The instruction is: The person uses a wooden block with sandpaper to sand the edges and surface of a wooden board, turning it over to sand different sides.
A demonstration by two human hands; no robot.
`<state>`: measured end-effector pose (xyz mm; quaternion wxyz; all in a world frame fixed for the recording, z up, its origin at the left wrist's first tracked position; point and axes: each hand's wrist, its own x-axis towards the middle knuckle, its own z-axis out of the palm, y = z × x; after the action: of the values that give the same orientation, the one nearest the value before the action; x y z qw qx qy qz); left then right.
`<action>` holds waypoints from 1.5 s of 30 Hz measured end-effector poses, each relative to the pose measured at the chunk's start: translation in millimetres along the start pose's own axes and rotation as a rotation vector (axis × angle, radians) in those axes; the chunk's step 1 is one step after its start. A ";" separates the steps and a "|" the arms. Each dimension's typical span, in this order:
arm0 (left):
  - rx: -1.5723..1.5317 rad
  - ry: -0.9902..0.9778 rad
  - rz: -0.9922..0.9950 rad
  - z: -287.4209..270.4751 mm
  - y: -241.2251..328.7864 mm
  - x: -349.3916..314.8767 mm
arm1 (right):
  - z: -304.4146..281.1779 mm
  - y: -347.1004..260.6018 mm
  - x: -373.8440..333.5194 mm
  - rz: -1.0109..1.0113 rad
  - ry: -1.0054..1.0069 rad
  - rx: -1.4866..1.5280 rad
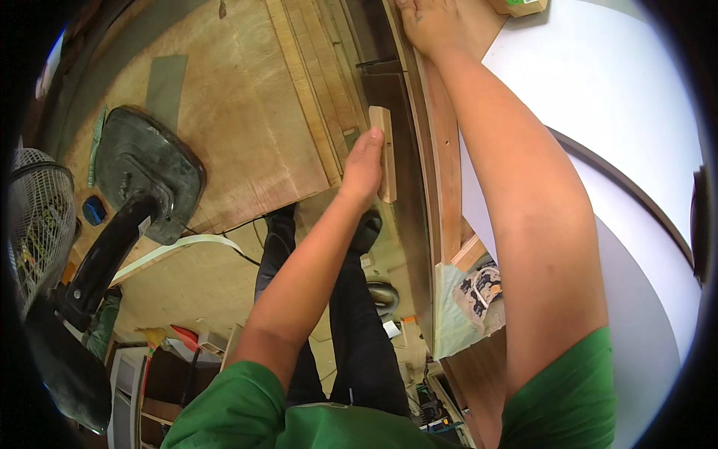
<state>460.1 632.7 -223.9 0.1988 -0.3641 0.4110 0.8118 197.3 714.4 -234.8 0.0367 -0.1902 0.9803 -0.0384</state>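
Note:
My left hand (364, 166) is closed around a short, pale wooden block (387, 168), its thumb lying along the upper part. The block stands lengthwise beside the dark brown side of a long wooden panel (415, 142). Farther off, at the top of the view, my right hand (435, 28) rests on the light wooden board (479, 26) along that panel. The frame edge cuts off most of its fingers, so their grip does not show.
White sheets (598, 67) cover the right side. A patterned cloth (479, 292) lies near my right forearm. To the left, a black fan base (149, 172) and its wire cage (41, 217) stand by a large plywood sheet (247, 112). A black cable (243, 254) runs near my feet.

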 end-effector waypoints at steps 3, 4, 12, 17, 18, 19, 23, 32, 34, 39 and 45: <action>0.169 0.112 0.122 10.6 -15.0 2.9 | 14.2 3.5 2.4 0.001 0.083 -0.017; 0.203 0.122 0.148 17.0 -21.1 4.6 | 17.2 3.8 2.7 -0.004 0.076 -0.019; 0.410 0.222 0.418 56.0 -67.5 9.1 | 13.6 -3.9 -0.2 0.037 0.208 0.082; 0.376 0.264 0.390 64.6 -72.1 12.7 | 3.3 -9.9 -3.3 0.085 0.161 0.095; 0.355 0.302 0.431 67.0 -69.5 14.7 | 1.3 -10.8 -3.4 0.098 0.151 0.102; 0.334 0.340 0.472 69.0 -67.0 16.8 | -0.8 -11.8 -2.7 0.097 0.152 0.102; 0.305 0.422 0.565 74.4 -44.6 39.3 | -1.7 -10.9 0.1 0.087 0.150 0.111; 0.300 0.402 0.559 71.2 -22.8 52.5 | -0.1 -9.6 -2.0 0.059 0.193 0.136; 0.322 0.418 0.555 73.0 -19.4 51.0 | -0.6 -7.6 -2.2 0.066 0.183 0.137; 0.344 0.412 0.616 72.6 -21.4 55.8 | -1.0 -7.2 -2.2 0.079 0.171 0.112; 0.359 0.391 0.554 70.0 -9.3 62.8 | -4.4 -9.8 -3.6 0.103 0.136 0.140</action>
<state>394.7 696.4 -248.4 -0.0497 -0.3463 0.6596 0.6652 203.9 706.9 -229.4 -0.0151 -0.1337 0.9839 -0.1176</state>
